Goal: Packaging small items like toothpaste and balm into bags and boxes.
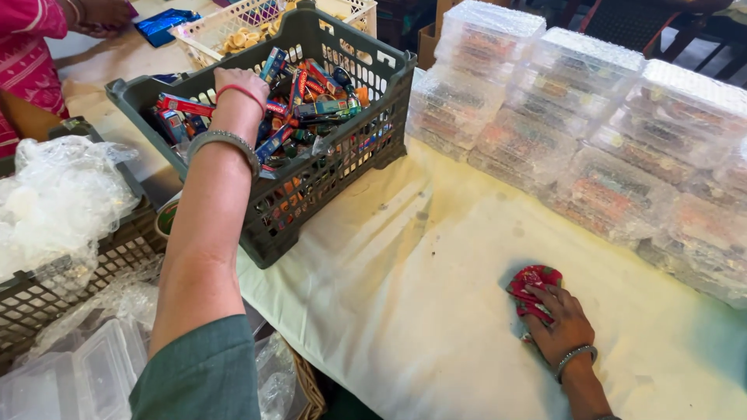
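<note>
Bench: a pale cloth point(405, 295) with faint stains is spread over the bench; the grey crate point(389, 85) is set on it and taken as landmark.
Room: dark chair frames are seen beyond the crate, at the far edge.
Crate contents: small red, blue and orange packets point(311, 93) are heaped inside the crate.
Left hand: the left hand point(241, 82) is lowered into the crate among the packets; its fingers are hidden, so how far it is closed cannot be told.
Right hand: the right hand point(562, 317) is laid flat, fingers spread, on a red patterned pouch point(532, 281), pressed to the cloth well to the right of the crate.
Stacked boxes: clear boxes wrapped in bubble film point(591, 124) are stacked in rows just right of the crate.
Basket: a cream basket point(210, 31) with yellow pieces is placed behind the crate.
Left of crate: crumpled clear plastic point(54, 194) is piled on a brown crate point(47, 292), with empty clear tubs point(70, 373) below.
Other person: a pink sleeve point(31, 47) is seen far left of the crate.
</note>
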